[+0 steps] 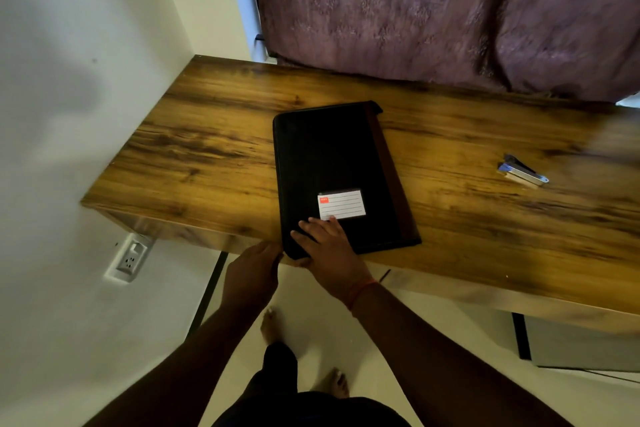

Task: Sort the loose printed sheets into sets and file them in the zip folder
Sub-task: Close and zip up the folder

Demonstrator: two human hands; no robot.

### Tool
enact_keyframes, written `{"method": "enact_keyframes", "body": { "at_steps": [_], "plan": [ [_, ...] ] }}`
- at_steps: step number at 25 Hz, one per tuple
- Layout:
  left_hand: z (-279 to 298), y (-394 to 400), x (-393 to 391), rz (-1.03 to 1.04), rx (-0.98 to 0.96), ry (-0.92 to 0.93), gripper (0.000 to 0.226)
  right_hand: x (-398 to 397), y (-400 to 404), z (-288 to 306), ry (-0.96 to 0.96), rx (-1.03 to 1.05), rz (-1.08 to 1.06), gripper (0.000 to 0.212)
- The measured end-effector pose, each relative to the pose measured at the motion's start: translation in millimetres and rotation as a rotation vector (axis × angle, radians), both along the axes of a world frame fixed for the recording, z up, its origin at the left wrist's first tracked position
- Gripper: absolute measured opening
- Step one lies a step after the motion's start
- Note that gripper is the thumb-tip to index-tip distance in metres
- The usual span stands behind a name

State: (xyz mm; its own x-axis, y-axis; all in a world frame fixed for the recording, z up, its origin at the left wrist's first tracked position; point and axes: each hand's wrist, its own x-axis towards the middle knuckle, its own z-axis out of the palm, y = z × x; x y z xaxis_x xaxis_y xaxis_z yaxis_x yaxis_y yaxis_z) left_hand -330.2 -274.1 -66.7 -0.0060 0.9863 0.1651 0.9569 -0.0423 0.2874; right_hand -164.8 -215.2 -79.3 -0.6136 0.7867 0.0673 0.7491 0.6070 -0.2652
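A black zip folder (329,156) lies closed on the wooden table (207,149), with a brown spine along its right side and a white label (341,204) near its front. My right hand (329,253) rests flat on the folder's front left corner, fingers straight and reaching to the label. At the table's front edge my left hand (252,274) touches that same corner from the left; its fingertips are hidden behind the corner. No loose printed sheets are in view.
A blue and silver stapler (523,172) lies on the table to the right. A purple curtain (433,10) hangs behind the table. A white wall with a socket (130,258) stands to the left. My bare feet are on the floor below.
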Motion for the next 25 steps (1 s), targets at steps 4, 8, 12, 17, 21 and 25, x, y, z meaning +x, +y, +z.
{"method": "enact_keyframes", "body": {
  "at_steps": [4, 8, 12, 17, 21, 25],
  "plan": [
    [5, -4, 1, -0.088, 0.011, 0.115, 0.027, 2, 1, 4, 0.059, -0.074, 0.018, 0.054],
    [1, -9, 2, -0.129, -0.029, 0.144, 0.025, 11, 4, 11, 0.280, -0.219, -0.031, 0.040],
    [-13, -19, 13, -0.186, -0.057, 0.116, 0.016, 20, 3, 18, 0.463, -0.368, -0.144, 0.036],
    [-15, -22, 43, -0.200, -0.048, 0.115, 0.009, 19, -9, 26, 0.699, -0.450, -0.336, 0.028],
    [-22, -20, 60, -0.313, 0.057, 0.055, 0.008, 21, -51, 23, 0.858, -0.294, -0.750, 0.007],
    [-25, -18, 62, -0.324, -0.008, -0.131, 0.023, 20, -68, -3, 1.144, -0.843, -0.970, 0.022]
  ]
}}
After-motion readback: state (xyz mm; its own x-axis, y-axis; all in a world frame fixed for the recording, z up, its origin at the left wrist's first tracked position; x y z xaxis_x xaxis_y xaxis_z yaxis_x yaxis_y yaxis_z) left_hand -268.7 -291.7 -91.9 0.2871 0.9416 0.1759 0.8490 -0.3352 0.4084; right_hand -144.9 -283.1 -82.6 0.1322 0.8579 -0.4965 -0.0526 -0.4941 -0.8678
